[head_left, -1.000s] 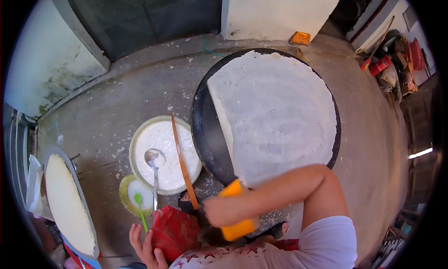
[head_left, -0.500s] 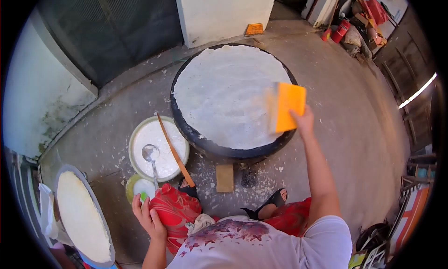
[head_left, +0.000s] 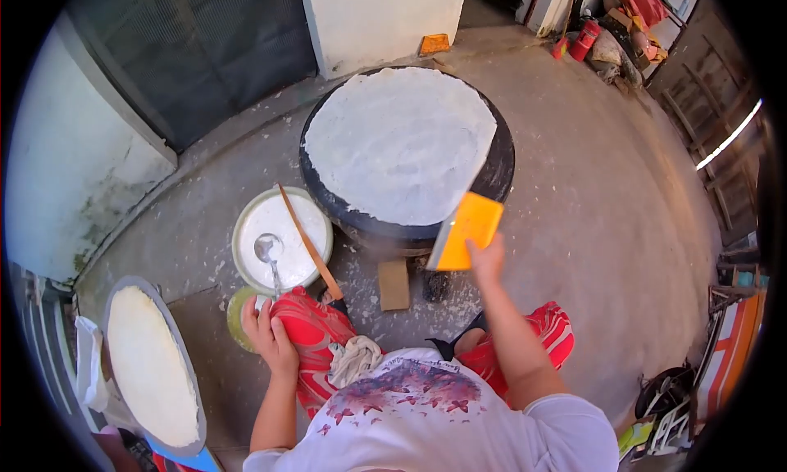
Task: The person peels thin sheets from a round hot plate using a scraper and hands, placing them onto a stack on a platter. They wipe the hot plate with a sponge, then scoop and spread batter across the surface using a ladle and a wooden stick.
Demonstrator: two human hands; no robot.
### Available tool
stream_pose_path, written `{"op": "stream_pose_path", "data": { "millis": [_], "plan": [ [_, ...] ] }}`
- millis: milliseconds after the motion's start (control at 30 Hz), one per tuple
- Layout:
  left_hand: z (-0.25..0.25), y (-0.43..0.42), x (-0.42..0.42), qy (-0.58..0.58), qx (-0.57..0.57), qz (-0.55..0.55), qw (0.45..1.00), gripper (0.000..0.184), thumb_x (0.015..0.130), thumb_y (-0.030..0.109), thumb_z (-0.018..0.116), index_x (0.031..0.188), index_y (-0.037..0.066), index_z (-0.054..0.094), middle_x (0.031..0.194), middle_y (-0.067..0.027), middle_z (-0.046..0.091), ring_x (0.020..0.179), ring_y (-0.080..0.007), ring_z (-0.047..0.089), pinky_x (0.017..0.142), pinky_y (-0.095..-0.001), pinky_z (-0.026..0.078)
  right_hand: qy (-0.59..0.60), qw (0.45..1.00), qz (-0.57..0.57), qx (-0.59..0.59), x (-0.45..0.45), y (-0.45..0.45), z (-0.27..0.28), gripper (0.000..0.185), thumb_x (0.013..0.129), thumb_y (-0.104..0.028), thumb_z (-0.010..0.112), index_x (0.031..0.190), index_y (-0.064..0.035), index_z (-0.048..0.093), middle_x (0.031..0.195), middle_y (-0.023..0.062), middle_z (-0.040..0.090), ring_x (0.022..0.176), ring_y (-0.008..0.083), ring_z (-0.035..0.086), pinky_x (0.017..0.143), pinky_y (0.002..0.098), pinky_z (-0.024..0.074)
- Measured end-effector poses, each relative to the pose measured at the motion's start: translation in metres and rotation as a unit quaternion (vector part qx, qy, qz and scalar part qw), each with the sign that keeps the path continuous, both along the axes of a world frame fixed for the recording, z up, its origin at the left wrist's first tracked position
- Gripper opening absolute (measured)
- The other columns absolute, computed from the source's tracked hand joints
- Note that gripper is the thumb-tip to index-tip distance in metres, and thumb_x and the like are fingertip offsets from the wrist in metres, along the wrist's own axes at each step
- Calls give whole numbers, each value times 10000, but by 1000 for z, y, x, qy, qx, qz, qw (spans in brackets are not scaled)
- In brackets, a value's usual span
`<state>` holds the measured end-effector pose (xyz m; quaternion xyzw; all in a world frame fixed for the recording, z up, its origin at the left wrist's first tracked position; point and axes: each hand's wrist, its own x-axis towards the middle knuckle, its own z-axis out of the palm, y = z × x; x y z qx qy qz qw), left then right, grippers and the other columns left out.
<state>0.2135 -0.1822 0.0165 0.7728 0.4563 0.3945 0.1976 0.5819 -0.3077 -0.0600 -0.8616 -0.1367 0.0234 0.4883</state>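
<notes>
Fingers loosely spread, a left hand [head_left: 269,338] rests on a red-clad knee [head_left: 314,329], short of the black griddle [head_left: 497,170]; the right hand [head_left: 487,260] grips a yellow scraper [head_left: 474,223] at the griddle's near-right edge, beside a pale sheet [head_left: 398,148] atop it.

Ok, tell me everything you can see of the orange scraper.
The orange scraper is a flat, four-sided plate, apparently plastic, with a greyish strip along its left edge. The right hand grips its right side, and it slants in view. It overlaps the black griddle's near-right rim; whether they touch is unclear.
</notes>
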Motion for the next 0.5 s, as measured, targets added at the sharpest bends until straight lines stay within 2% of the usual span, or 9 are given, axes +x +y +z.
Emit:
{"op": "stream_pose_path", "data": {
  "millis": [67,100,133,200,267,367,400,467,500],
  "plan": [
    [1,1,4,1,-2,-7,1000,291,863,105,412,1088,-49,513,1272,-199,377,1178,-345,350,981,-393,267,60,994,86,-42,-63,-6,11,383,686,-154,696,984,-11,503,891,162,617,830,284,609,744,358,468],
    [1,2,5,-4,-4,-17,1000,298,855,94,428,1109,-45,498,1270,-199,377,1179,-351,346,981,-395,267,25,986,165,-11,-87,-10,11,387,690,-163,692,999,-22,508,865,154,625,816,284,617,733,359,472],
    [2,2,6,-2,-2,-15,1000,298,855,94,428,1109,-45,498,1270,-199,377,1179,-351,346,981,-395,267,62,969,236,-39,-101,-12,11,409,686,-227,683,1012,-66,496,874,176,612,831,348,595,722,401,467],
    [4,0,6,21,35,-33,999,314,843,75,447,1133,-41,479,1269,-198,380,1183,-348,345,983,-392,267,80,943,310,-92,-116,-15,26,414,687,-219,677,1035,-82,500,868,171,617,830,347,595,715,401,469],
    [11,-6,4,18,45,-47,998,380,803,102,515,1157,-26,461,1271,-193,378,1187,-370,332,986,-426,257,58,944,314,-83,-111,-16,39,412,685,-213,679,1034,-83,504,865,168,621,827,342,597,711,398,472],
    [33,-35,1,153,128,-127,972,554,700,187,639,1188,12,443,1230,-184,407,1163,-408,327,962,-499,251,23,949,308,-59,-94,-19,54,400,681,-205,683,1022,-82,515,863,163,625,825,330,602,703,388,477],
    [38,-47,-2,152,127,-123,972,554,700,187,639,1188,12,443,1230,-184,407,1163,-408,327,962,-499,251,8,954,296,-42,-87,-21,57,390,679,-202,686,1011,-80,522,862,161,627,824,323,605,700,382,479],
    [46,-69,-8,212,34,-219,952,595,693,227,667,1204,30,433,1146,-166,447,1102,-375,379,916,-494,291,10,954,300,-18,-76,-27,63,383,672,-181,693,1000,-64,533,867,153,631,820,301,617,703,354,482],
    [39,-76,-15,211,36,-214,953,595,693,227,667,1204,30,433,1146,-166,447,1102,-375,379,916,-494,291,27,952,304,-10,-72,-30,69,366,683,-131,689,1001,-41,532,876,117,627,815,226,609,714,311,475]
  ]
}}
